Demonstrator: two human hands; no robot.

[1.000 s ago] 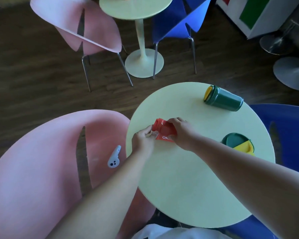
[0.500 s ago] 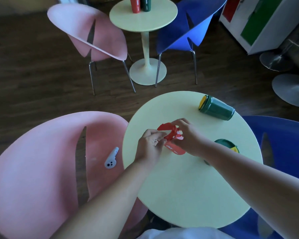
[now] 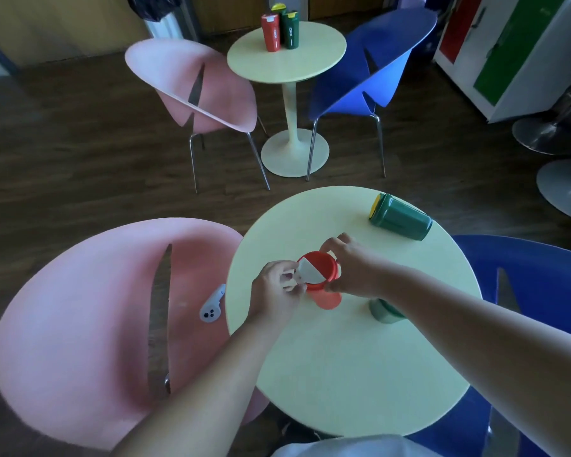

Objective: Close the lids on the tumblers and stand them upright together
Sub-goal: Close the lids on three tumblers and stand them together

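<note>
Red tumbler (image 3: 322, 296) now upright, left hand (image 3: 274, 290) and right hand (image 3: 355, 273) fingers (image 3: 342, 238) clamped on it.

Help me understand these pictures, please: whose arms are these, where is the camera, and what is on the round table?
No machine here: each grip is a person's bare hand, filmed by one wide-angle camera worn on their head, looking down. On the round pale-yellow table the right grip holds an upright red plastic tumbler by its top, while the left grip pinches the white flap of its red lid. A dark green tumbler with a yellow lid lies on its side farther back; a second green tumbler is partly hidden behind the right forearm. A small grey device lies on the pink chair.
</note>
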